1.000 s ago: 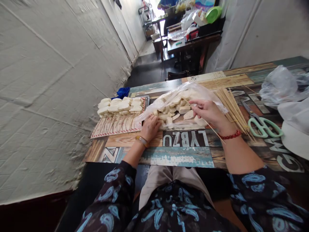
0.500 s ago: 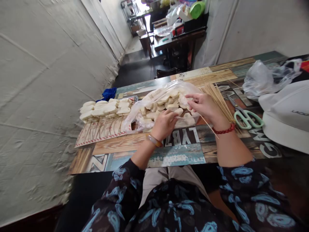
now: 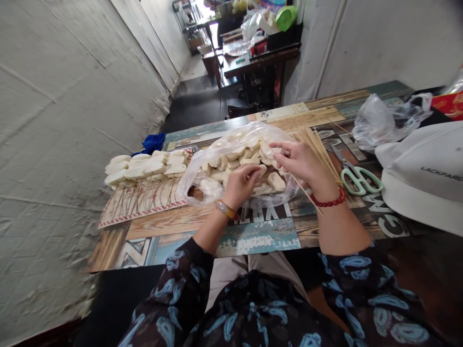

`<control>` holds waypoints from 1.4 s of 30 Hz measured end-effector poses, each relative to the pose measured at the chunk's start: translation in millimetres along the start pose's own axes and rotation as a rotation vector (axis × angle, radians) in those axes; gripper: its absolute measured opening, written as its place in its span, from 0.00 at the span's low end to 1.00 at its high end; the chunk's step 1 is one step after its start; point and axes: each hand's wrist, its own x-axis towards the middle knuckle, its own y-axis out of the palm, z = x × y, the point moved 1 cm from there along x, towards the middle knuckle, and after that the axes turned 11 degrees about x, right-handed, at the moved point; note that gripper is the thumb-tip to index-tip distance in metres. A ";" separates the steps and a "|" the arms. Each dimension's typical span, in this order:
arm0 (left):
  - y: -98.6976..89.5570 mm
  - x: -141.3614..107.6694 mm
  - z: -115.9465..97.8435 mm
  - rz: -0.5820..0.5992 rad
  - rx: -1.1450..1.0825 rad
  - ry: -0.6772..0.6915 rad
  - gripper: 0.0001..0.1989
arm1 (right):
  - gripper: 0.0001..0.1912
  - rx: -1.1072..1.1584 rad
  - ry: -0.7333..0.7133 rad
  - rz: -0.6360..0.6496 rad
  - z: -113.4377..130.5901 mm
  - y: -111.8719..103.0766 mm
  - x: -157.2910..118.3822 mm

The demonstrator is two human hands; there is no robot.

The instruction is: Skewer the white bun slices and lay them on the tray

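Note:
Between the fingertips of my left hand (image 3: 243, 184) is a pale oval slice of food (image 3: 262, 170), held over an open clear plastic bag (image 3: 188, 185). My right hand (image 3: 297, 163) is closed around a thin wooden skewer (image 3: 308, 196), whose lower end sticks out below the palm toward me. Its index finger is stretched out to the left. Many more pale slices (image 3: 277, 181) lie in the bag beneath both hands. On the left, skewered slices (image 3: 144, 166) rest in stacked rows on a paper-lined tray (image 3: 115, 212), their sticks pointing toward me.
Loose bamboo skewers (image 3: 318, 147) lie beyond my right wrist. Green-handled scissors (image 3: 361, 180), a white cap (image 3: 423, 168) and a crumpled plastic bag (image 3: 374, 120) are on the right. A blue cloth (image 3: 154, 143) sits behind the tray. A wall (image 3: 54, 144) borders the table's left end.
The view has shifted slightly, so the table appears farther left. The bag's near edge sags lower, and a slice near its front shows more fully. Both hands keep their holds.

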 end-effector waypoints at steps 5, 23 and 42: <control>-8.5 21.8 38.3 -0.179 0.374 -0.048 0.14 | 0.20 -0.010 -0.044 0.151 2.9 10.6 -3.9; -29.7 -17.3 34.8 -0.027 -0.672 -0.423 0.18 | 0.20 0.394 0.074 0.152 1.5 27.2 -6.8; -34.2 -26.2 41.7 -0.216 -1.138 -0.482 0.28 | 0.19 0.543 0.178 0.169 9.8 59.3 -16.5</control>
